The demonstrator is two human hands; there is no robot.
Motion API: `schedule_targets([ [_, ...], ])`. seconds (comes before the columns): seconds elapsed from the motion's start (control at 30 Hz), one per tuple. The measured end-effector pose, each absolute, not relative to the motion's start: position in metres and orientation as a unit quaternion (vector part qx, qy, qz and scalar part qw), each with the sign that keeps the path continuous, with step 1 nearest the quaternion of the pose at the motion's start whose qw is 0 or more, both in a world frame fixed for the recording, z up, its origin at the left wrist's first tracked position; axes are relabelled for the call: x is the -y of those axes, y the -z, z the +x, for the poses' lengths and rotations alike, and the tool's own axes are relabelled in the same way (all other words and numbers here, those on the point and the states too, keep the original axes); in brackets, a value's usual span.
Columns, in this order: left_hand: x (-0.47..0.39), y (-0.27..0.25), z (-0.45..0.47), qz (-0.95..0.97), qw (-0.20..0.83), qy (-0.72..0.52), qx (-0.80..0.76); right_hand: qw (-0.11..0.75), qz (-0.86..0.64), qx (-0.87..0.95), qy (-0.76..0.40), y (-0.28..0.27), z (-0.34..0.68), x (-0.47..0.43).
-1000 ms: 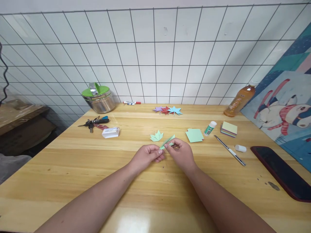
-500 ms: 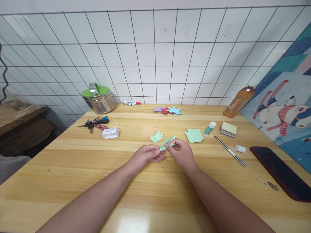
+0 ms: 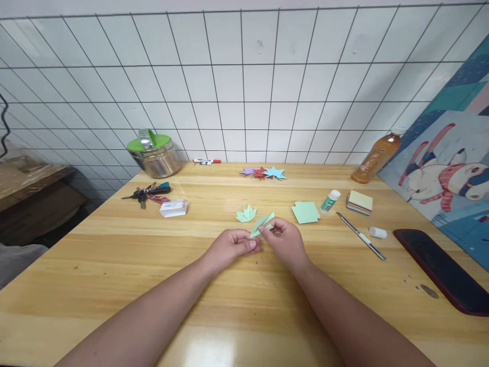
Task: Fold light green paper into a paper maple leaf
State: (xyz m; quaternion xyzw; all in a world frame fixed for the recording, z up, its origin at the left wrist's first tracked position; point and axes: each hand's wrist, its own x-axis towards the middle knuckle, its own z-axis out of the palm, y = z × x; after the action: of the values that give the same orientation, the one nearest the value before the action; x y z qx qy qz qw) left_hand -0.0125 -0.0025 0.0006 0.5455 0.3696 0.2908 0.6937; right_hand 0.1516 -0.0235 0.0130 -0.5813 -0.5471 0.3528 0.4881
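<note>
A light-green folded paper [image 3: 263, 224] is pinched between thumb and fingers of my right hand [image 3: 286, 242], tilted up over the table. My left hand [image 3: 231, 247] is at the paper's lower left corner, with curled fingers against it and the thumb below the corner. Parts of the left fingers are hidden. Just behind the hands lies a green folded-paper leaf section [image 3: 246, 214] with pointed tips. Right of it is a small stack of green paper squares [image 3: 305, 212], with a bit of red showing at its edge.
Finished paper maple leaves [image 3: 263, 174] lie near the tiled wall. To the right are a glue stick [image 3: 330, 201], its cap [image 3: 378, 233], a sticky-note stack [image 3: 359, 201], a craft knife [image 3: 361, 236], a phone [image 3: 439, 270] and a bottle [image 3: 376, 158]. Left are keys [image 3: 147, 193], a small box [image 3: 173, 208] and a pot [image 3: 155, 158].
My left thumb has slid down off the folded paper's corner. The right hand keeps its pinch, and the paper has turned slightly so more of its face shows.
</note>
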Motion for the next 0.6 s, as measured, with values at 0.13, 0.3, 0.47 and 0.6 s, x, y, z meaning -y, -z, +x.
schedule_targets([
  [0.13, 0.0038, -0.0054, -0.0129, 0.540, 0.710, -0.282, -0.354, 0.502, -0.576, 0.547, -0.342, -0.0127, 0.1531, 0.0234],
  [0.3, 0.0036, -0.0077, -0.0107, 0.522, 0.689, -0.308, -0.397, 0.507, -0.567, 0.567, -0.315, -0.0093, 0.1513, 0.0237],
  [0.47, 0.0022, -0.0045, -0.0087, 0.522, 0.667, -0.340, -0.409, 0.503, -0.571, 0.582, -0.287, -0.0073, 0.1506, 0.0236],
  [0.6, 0.0037, -0.0048, -0.0073, 0.525, 0.662, -0.342, -0.410, 0.498, -0.579, 0.579, -0.285, -0.0072, 0.1511, 0.0233],
])
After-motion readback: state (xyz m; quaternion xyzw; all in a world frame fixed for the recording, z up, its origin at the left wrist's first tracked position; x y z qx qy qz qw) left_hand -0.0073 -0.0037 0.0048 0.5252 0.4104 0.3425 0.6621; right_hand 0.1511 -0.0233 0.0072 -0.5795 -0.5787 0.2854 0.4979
